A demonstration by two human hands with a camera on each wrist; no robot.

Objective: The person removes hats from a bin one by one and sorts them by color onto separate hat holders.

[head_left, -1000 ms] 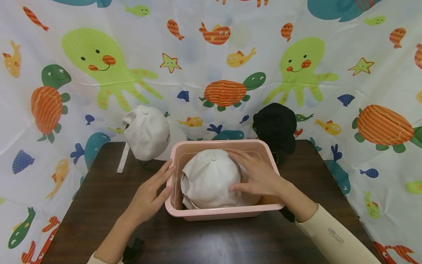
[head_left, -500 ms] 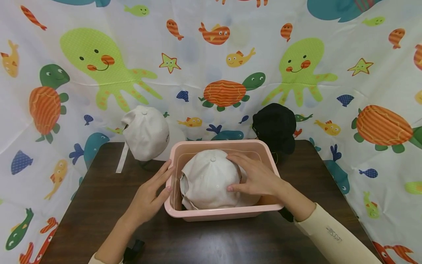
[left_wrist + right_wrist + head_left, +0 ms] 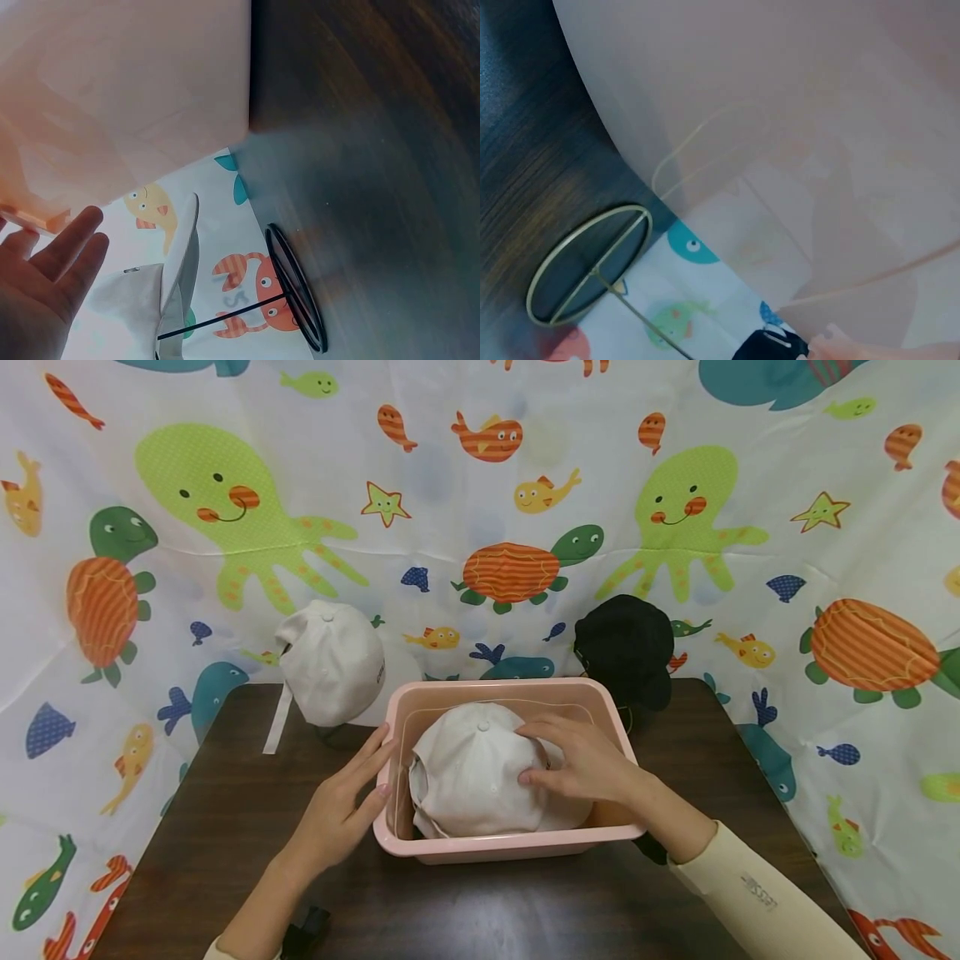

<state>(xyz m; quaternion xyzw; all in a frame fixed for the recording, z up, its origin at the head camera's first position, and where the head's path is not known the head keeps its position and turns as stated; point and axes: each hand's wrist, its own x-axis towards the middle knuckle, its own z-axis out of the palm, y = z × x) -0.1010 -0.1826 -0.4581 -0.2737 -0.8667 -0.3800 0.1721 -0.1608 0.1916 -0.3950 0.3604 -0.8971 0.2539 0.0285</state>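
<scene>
Beside the left hand (image 3: 335,814), the basin (image 3: 517,842) looks smooth, glossy plastic; the white cap (image 3: 476,777) at the right hand (image 3: 588,762), matt cloth; the table (image 3: 480,914) below both, sheeny wood.

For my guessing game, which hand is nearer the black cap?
Right. The right hand is in front of the black cap, on the white cap in the tub; the left hand is farther away, by the tub's left rim.

The right sleeve (image 3: 795,922), toward the bench's (image 3: 720,752) right edge, is cream with small dark lettering (image 3: 760,892), only partly legible, the left cuff (image 3: 217,954) is the same cream, the left hand (image 3: 341,814) and right hand (image 3: 585,760) are bare, and a black piece (image 3: 306,931) shows beside the left forearm (image 3: 258,902).
</scene>
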